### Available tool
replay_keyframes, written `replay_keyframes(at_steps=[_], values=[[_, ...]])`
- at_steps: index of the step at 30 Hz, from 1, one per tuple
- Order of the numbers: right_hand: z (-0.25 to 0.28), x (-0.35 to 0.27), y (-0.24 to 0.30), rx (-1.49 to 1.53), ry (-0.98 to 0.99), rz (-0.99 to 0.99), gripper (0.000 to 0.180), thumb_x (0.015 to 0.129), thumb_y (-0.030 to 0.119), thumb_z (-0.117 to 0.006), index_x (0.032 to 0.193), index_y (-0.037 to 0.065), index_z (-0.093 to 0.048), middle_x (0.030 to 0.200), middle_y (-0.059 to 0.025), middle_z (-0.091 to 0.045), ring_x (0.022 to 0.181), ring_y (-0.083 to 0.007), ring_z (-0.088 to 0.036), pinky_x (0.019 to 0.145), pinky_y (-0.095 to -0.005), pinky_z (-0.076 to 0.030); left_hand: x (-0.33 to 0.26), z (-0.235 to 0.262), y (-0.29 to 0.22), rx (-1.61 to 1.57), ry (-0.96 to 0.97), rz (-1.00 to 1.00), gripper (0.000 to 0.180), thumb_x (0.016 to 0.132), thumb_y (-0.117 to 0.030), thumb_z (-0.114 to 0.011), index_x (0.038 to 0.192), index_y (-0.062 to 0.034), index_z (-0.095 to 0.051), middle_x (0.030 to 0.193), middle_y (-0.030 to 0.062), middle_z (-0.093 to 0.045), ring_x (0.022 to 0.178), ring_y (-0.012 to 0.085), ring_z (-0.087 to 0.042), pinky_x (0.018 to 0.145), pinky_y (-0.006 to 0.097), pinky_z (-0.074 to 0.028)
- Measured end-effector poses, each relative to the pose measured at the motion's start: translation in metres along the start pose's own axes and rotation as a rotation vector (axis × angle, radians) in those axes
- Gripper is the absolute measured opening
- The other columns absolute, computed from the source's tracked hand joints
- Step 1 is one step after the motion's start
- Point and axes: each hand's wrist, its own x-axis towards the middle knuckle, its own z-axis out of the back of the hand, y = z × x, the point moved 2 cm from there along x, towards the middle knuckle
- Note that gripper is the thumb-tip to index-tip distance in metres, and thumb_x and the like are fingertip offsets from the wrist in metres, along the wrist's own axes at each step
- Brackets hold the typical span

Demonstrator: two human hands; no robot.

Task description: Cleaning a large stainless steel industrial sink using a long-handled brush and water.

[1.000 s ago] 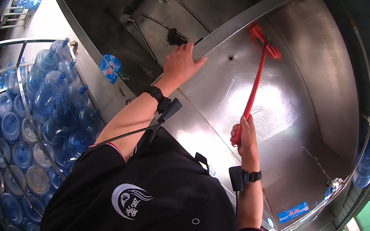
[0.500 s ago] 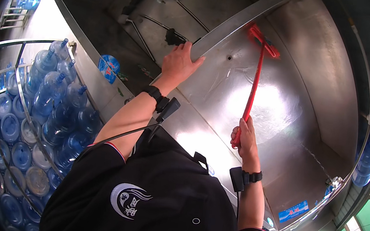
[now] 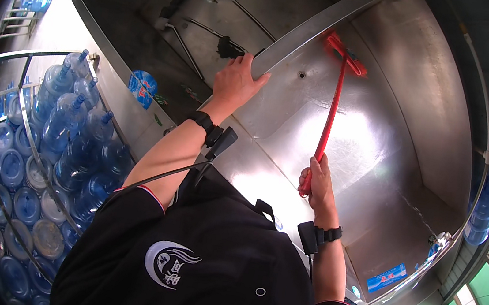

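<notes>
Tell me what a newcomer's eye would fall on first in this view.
Probably the long red tool, bright against the metal basin: the right hand holds its near end, and its crosswise head lies toward the far side. The crowd of clear blue bottles at the left comes next, behind metal rails. Near the middle, the left hand rests on the metal divider beside the darker basin.

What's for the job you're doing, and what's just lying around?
Seem part of the job:
- red brush, held in the right grip
- steel basin, where the brush is
- metal divider, under the left grip

Just lying about, it looks like:
- metal rods, beyond the divider
- blue bottles, at left
</notes>
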Motion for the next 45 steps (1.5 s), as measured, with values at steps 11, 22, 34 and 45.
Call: replay_keyframes(at_steps=[11,22,34,45], values=[[-0.004,-0.001,0.0,-0.015,-0.013,-0.001,0.027,0.1,0.022,-0.041,0.121,0.007,-0.035,0.07,-0.0052,-0.048,0.053,-0.0134,-0.053,0.043,-0.0275,-0.046,0.001,0.0,-0.001,-0.002,0.03,0.027,0.052,0.082,-0.046,-0.068,0.112,-0.0058,-0.053,0.105,0.0099,-0.065,0.103,0.0278,-0.062,0.075,0.042,-0.055],[0.001,-0.015,-0.012,-0.034,0.019,-0.018,0.037,0.1,0.02,-0.039,0.133,0.007,-0.029,0.066,-0.0046,-0.048,0.05,-0.0128,-0.052,0.039,-0.0262,-0.045,0.001,0.001,-0.002,0.004,0.032,0.04,0.053,0.081,-0.046,-0.068,0.112,-0.0059,-0.054,0.105,0.0102,-0.065,0.102,0.0284,-0.062,0.076,0.043,-0.055],[0.031,-0.059,-0.054,-0.102,0.007,-0.088,0.046,0.1,0.019,-0.039,0.141,0.006,-0.023,0.059,-0.0029,-0.046,0.044,-0.0128,-0.049,0.037,-0.0272,-0.042,0.0,0.002,-0.001,-0.013,0.004,0.014,0.055,0.083,-0.05,-0.065,0.113,-0.0059,-0.051,0.1,0.016,-0.064,0.092,0.0351,-0.065,0.072,0.047,-0.054],[0.07,-0.102,-0.06,-0.108,-0.088,-0.072,0.074,0.087,0.0,-0.055,0.151,0.007,-0.019,0.058,0.0022,-0.043,0.042,-0.0085,-0.043,0.038,-0.0244,-0.033,0.001,0.005,-0.006,0.011,0.047,0.052,0.052,0.082,-0.046,-0.067,0.112,-0.0058,-0.054,0.103,0.012,-0.065,0.1,0.0297,-0.063,0.076,0.044,-0.055]])
